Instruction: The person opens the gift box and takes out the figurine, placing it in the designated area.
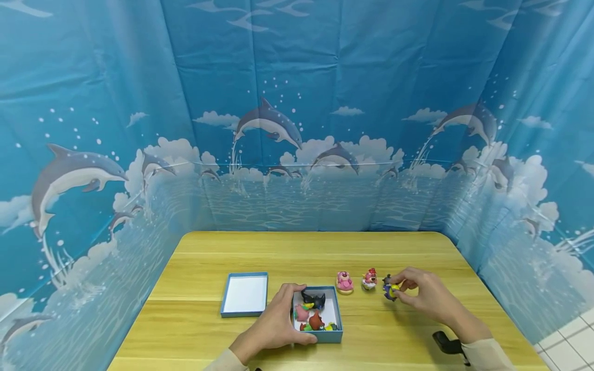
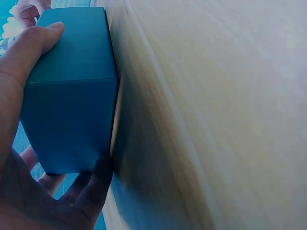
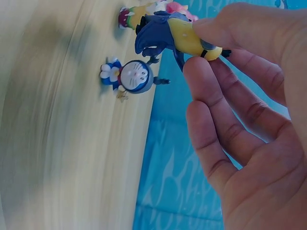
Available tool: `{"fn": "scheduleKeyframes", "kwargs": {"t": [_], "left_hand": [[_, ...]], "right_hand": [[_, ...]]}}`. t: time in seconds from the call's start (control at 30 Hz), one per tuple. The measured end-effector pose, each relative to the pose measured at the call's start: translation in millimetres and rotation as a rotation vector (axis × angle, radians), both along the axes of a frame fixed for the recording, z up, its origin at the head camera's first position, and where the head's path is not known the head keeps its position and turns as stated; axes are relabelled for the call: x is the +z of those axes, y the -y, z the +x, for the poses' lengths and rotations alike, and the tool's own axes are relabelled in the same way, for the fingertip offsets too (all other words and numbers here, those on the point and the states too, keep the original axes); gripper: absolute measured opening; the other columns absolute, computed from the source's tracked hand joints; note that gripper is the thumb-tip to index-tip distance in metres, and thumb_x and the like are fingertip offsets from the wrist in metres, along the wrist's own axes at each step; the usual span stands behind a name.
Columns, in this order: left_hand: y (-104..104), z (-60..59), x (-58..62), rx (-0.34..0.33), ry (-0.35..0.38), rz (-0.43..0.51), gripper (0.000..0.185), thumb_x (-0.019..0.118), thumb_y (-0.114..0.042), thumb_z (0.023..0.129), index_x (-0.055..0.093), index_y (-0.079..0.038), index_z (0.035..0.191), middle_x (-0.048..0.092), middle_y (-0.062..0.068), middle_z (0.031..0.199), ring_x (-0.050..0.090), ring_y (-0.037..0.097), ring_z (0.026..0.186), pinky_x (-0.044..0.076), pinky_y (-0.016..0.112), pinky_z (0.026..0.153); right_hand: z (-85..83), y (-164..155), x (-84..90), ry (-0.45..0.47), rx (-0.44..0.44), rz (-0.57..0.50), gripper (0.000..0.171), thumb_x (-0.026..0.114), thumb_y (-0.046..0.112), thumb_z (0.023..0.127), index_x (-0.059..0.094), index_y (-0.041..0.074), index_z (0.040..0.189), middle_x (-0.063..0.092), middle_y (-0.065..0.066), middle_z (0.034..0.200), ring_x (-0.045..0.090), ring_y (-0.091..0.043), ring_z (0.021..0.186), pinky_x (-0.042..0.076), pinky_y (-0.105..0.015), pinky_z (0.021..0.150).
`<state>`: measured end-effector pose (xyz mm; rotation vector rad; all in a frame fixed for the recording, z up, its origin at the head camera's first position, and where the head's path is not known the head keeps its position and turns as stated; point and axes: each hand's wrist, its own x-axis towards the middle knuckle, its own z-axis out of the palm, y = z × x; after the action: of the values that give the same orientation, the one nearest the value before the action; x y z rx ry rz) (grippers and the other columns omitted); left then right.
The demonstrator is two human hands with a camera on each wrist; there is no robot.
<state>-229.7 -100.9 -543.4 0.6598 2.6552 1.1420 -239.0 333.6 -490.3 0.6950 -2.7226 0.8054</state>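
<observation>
My left hand (image 1: 276,322) grips an open blue box (image 1: 329,337) by its left side, thumb at the front wall and fingers round the back. Inside lie several toy figures, among them a black one (image 1: 316,301), a pink one (image 1: 301,313) and a reddish-brown one (image 1: 316,321). Over the table's right part, my right hand (image 1: 431,293) pinches a yellow and dark blue figurine (image 3: 187,37) between thumb and fingers. Just beyond it in the right wrist view stands a small blue and white whiskered figurine (image 3: 127,76).
A pink bear figurine (image 1: 344,282) and a red-topped pink figurine (image 1: 369,279) stand in a row behind the box. A shallow white-lined blue lid (image 1: 245,293) lies to the left. Dolphin-printed curtains (image 1: 297,201) enclose the wooden table (image 1: 195,330).
</observation>
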Motion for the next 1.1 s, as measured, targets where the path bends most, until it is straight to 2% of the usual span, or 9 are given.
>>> {"fn": "scheduleKeyframes", "kwargs": {"t": [0.5,1.1], "left_hand": [[0,-0.9,-0.9,0.006,0.005,-0.016,0.121,0.103,-0.071,0.076,0.042,-0.033,0.173,0.053,0.003,0.170,0.060,0.030,0.149,0.059,0.063,0.120],[0,-0.7,0.5,0.007,0.002,-0.009,0.121,0.104,-0.069,0.077,0.043,-0.027,0.173,0.053,0.005,0.171,0.059,0.032,0.153,0.058,0.063,0.122]], "right_hand": [[-2.8,-14,-10.4,0.086,-0.078,0.019,0.026,0.097,0.005,0.093,0.086,0.013,0.116,0.085,0.003,0.111,0.074,0.000,0.085,0.068,-0.033,0.078],[-5.8,-32,-25.7,0.141,-0.129,0.013,0.026,0.095,0.005,0.094,0.086,0.013,0.117,0.085,0.002,0.113,0.073,0.003,0.085,0.067,-0.028,0.078]]}}
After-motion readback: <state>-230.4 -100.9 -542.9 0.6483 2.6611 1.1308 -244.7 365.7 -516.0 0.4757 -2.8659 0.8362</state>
